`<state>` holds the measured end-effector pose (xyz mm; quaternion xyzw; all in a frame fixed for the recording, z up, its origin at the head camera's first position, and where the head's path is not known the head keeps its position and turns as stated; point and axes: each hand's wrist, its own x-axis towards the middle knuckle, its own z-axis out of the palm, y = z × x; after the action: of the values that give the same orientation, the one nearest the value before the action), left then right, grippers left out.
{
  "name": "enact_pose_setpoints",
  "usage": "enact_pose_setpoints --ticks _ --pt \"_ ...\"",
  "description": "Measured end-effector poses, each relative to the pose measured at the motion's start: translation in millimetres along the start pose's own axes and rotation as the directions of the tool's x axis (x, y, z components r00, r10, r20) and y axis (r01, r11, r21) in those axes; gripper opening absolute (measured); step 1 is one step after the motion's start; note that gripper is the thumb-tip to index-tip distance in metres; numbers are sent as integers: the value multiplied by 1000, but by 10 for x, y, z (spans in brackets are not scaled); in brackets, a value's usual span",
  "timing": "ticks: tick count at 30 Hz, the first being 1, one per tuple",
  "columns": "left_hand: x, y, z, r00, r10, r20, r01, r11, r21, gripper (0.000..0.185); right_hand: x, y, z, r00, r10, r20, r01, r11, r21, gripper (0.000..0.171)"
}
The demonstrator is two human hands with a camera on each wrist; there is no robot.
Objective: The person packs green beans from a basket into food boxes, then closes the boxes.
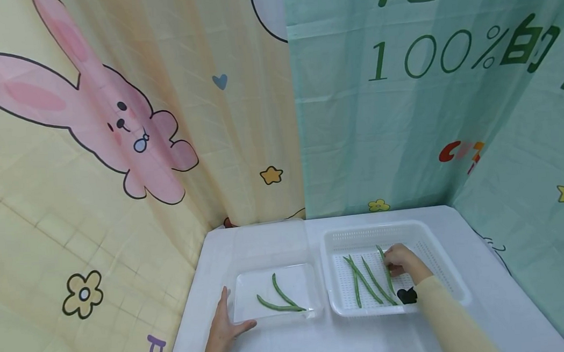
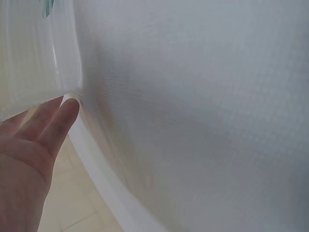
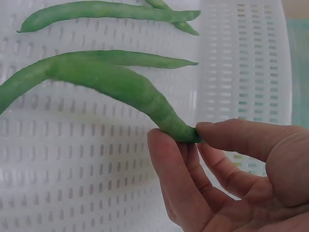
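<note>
My right hand (image 1: 403, 260) is over the white slotted basket (image 1: 329, 283) and pinches one end of a green bean (image 3: 120, 87) between thumb and fingertips. In the right wrist view that bean slopes away from the fingers, over another bean (image 3: 169, 62). Several more green beans (image 1: 363, 281) lie on the basket floor. To the left stands a clear plastic container (image 1: 243, 294) with two green beans (image 1: 284, 294) inside, their ends meeting near its front right. My left hand (image 1: 221, 325) is spread at that container's near left corner, fingers extended along its side.
A small black object (image 1: 407, 296) sits in the basket's near right part. Both containers stand side by side on a white-covered table (image 1: 283, 348). Printed curtains (image 1: 250, 124) enclose the table at the back and sides.
</note>
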<state>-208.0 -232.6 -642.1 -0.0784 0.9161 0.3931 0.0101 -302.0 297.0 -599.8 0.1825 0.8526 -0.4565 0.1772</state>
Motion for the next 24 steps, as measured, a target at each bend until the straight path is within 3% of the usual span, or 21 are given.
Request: enact_pose_setpoints --ticks 7,16,24 --pt "5 -12 -4 1000 -21 3 21 1000 9 148 -175 -189 -131 998 -49 50 42 990 133 32" --pt "-1 -20 -6 1000 -21 9 21 1000 14 149 -401 -516 -223 988 -140 64 126 975 184 48" --pt "1 -22 1 1000 -6 9 6 1000 7 148 -575 -859 -236 953 -279 123 243 938 246 53"
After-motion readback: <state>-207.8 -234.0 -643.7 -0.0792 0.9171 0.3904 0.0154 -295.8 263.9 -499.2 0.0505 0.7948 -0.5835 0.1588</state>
